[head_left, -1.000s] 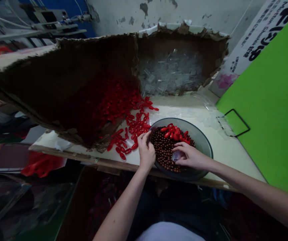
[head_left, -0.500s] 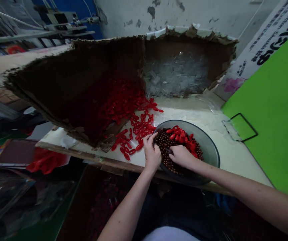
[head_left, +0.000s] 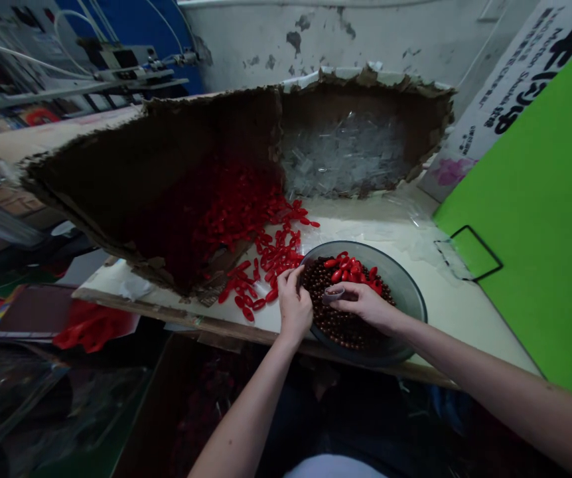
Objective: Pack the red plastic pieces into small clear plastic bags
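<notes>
Your left hand (head_left: 296, 305) is at the left side of the big grey see-through bowl (head_left: 406, 292), with its fingers bent and the thumb close to them, so they pinch the rim. Your right hand (head_left: 365, 307) is over the middle of the bowl, with the thumb and fingertips close together on a small clear piece (head_left: 333, 295). That piece sits just above the round brown beads (head_left: 346, 332), which are shiny and lie in a big heap in the bowl. I cannot tell if there is anything in the small clear piece, because it is too little and your fingers hide part of it. A little pile of red beads (head_left: 348, 271) lies on top of the brown ones, toward the far side, right next to your right hand. The bowl stands near the front edge of the pale table (head_left: 465, 318). Past your left hand, more loose red pieces (head_left: 279, 255) are spread on the table, and they run back into the dark left part of a torn cardboard box (head_left: 191, 133). The right part of that box has a heap of clear plastic bits (head_left: 346, 159). A bright green board (head_left: 539, 232) leans on the right, with a black wire loop (head_left: 488, 269) near its low edge
</notes>
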Tool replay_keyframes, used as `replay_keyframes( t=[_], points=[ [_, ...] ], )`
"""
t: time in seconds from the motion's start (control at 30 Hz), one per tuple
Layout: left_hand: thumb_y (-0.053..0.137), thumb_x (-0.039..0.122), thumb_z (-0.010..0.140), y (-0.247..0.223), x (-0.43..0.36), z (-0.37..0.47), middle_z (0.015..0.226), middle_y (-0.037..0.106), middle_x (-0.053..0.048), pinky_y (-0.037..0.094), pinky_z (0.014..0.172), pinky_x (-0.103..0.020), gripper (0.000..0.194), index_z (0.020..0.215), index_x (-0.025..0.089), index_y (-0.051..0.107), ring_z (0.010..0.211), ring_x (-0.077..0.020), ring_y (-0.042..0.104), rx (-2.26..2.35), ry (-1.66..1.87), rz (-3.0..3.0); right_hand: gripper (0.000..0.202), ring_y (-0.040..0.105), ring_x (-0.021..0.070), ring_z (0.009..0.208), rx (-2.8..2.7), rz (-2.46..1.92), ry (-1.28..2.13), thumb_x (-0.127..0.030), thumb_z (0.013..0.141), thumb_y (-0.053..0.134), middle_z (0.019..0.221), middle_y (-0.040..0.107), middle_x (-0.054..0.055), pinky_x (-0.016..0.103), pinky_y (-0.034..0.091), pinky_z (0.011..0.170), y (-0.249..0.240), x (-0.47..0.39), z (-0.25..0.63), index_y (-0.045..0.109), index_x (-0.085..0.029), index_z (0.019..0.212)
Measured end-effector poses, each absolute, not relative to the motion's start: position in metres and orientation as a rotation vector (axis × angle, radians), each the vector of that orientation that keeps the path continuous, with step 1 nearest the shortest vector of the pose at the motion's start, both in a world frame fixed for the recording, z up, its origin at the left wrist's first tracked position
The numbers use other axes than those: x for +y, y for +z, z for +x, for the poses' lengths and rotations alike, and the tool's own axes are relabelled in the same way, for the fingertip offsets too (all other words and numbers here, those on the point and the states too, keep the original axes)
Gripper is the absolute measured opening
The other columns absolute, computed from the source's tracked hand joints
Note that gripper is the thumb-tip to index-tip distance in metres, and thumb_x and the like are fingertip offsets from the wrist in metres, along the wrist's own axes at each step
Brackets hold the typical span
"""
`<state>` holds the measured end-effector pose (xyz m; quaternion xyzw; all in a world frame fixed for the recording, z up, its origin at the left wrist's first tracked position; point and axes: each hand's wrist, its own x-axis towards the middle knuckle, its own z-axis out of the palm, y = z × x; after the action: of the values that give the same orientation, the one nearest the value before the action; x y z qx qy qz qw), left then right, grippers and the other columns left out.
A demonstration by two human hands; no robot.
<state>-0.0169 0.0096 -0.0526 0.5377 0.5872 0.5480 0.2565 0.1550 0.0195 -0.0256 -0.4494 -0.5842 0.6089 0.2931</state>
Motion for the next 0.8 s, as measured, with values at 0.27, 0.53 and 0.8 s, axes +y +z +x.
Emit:
replay_keyframes(
  t=[0.27,0.53,0.8],
  points=[
    [0.045,0.008,0.077,-0.02,-0.004,-0.014,0.113,0.059,-0.008,0.04,0.102,-0.036,0.039,0.109,0.02,0.065,0.109,-0.0196,0.054,1.323,1.434,1.592,0.044,0.066,0.0197,0.092,-1.456,-1.174,1.588,-0.036,0.071,0.073,0.101,0.072,0.005,0.037,0.051,0.086,-0.006,0.013,0.17,0.067,-0.017,0.11],
    [0.047,0.014,0.065,0.0,-0.003,0.0,0.095,0.073,-0.008,0.044,0.092,-0.036,0.039,0.093,0.013,0.073,0.098,-0.0245,0.063,0.803,1.161,0.989,0.039,0.066,0.0231,0.098,-1.572,-1.108,1.531,-0.031,0.073,0.071,0.103,0.072,0.007,0.04,0.051,0.091,0.013,0.001,0.176,0.067,-0.018,0.109],
    [0.055,0.022,0.067,0.006,-0.007,0.006,0.089,0.073,-0.012,0.046,0.082,-0.031,0.031,0.087,0.008,0.074,0.088,-0.0223,0.065,0.686,1.144,0.785,0.035,0.068,0.0181,0.078,-1.583,-1.182,1.468,-0.029,0.069,0.073,0.088,0.071,0.006,0.033,0.055,0.074,0.015,-0.005,0.181,0.061,-0.016,0.099]
  ],
)
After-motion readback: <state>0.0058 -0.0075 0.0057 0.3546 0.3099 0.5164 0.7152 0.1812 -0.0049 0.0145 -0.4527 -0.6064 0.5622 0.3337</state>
